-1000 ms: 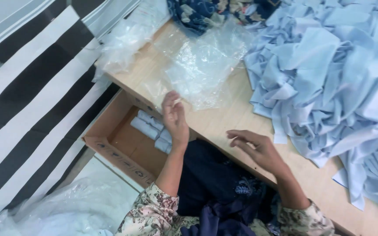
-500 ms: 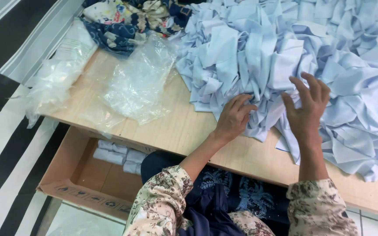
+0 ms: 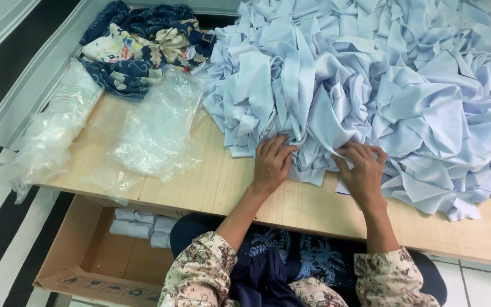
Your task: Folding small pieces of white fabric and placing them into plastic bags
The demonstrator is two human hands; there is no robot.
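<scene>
Both of my hands work the near edge of one large heap of pale blue fabric pieces (image 3: 370, 96) on a wooden table (image 3: 211, 182); the pieces are too many and too tangled to count. My left hand (image 3: 272, 165) lies palm down, fingers curled into a fold at the heap's edge. My right hand (image 3: 362, 170), just beside it, pinches a blue piece between thumb and fingers. Left of the left hand lie two clear plastic bags (image 3: 157, 128), crumpled, one at the table's far left edge. Beyond them sits one bundle of dark blue patterned cloth (image 3: 137, 45). Below the table, nearer me than the left hand, one open cardboard box (image 3: 92, 250) holds a few small white rolled pieces (image 3: 137, 224).
</scene>
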